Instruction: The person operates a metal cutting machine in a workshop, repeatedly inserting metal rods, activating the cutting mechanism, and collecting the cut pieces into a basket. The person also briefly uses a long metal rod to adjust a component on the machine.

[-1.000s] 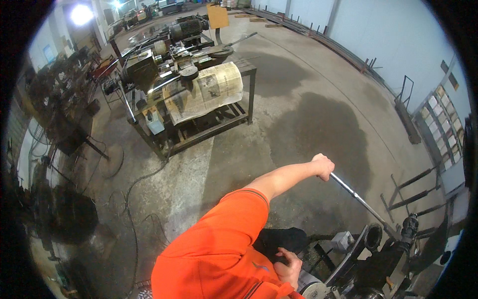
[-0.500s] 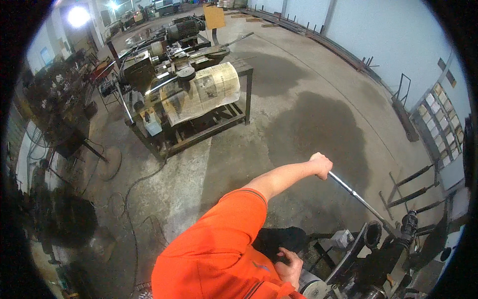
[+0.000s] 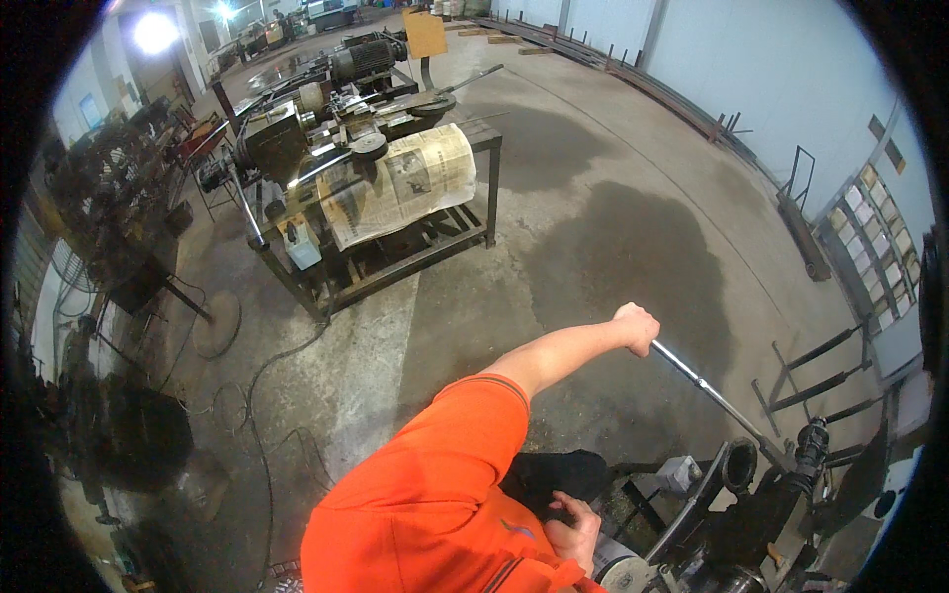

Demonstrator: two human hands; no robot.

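My left hand (image 3: 638, 329) is closed around the upper end of a long shiny steel lever bar (image 3: 707, 390). The bar slopes down to the right into a dark machine (image 3: 761, 514) with a ring-shaped opening. That arm is stretched out straight from my orange sleeve. My right hand (image 3: 573, 529) is low beside my dark trousers, next to a round grey metal part (image 3: 618, 573) of the same machine. Its fingers are curled, and what they grip is hidden.
A steel workbench (image 3: 474, 222) with old machine parts and a spread newspaper (image 3: 405, 183) stands up left. Cables (image 3: 262, 395) trail across the stained concrete floor. Metal racks (image 3: 820, 366) and a white wall (image 3: 791, 69) are on the right. Dark clutter lines the left side.
My left hand stays on the lever bar at nearly the same spot and my right hand stays low by the machine. The view has shifted slightly.
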